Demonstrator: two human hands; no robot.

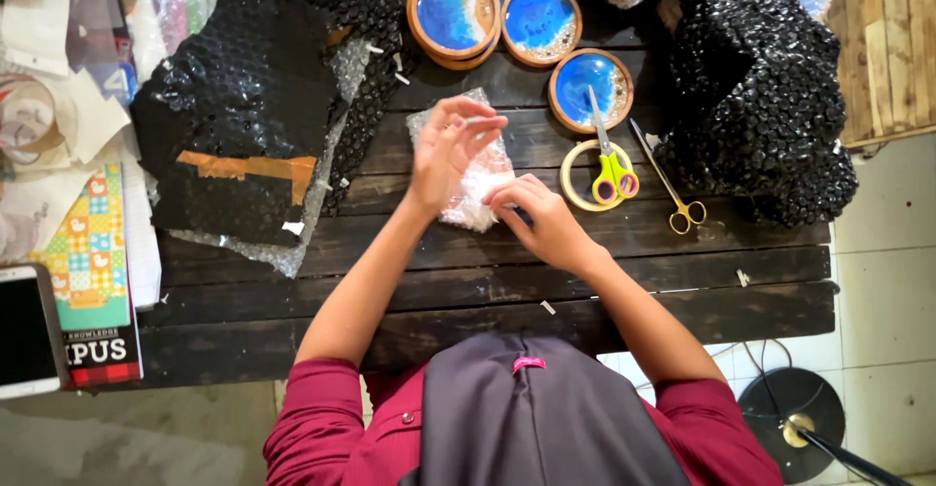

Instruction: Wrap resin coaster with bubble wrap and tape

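Clear bubble-wrap bundle (475, 179) at table (487, 281) centre, long axis near-far, lying between both hands. Left hand (446, 150) lifted over far-left part, fingers loosely curled, thumb and fingertips together, contents unclear. Right hand (542, 218) presses near-right edge, fingers bent. Tape roll (577, 176), green scissors (610, 164) just right.

On the slatted table (487, 281), the bubble-wrapped parcel (478, 179) lies at the centre, under the left hand (448, 150) and the right hand (541, 218). At 3 o'clock from it lies the tape roll (575, 169), with the plastic-handled scissors (609, 159) across it; the metal scissors (668, 189) lie further at 3 o'clock. At 12 o'clock are three resin coasters (539, 18). A bubble wrap sheet (244, 106) lies at 9 o'clock, and a smartphone (27, 330) at 8 o'clock.
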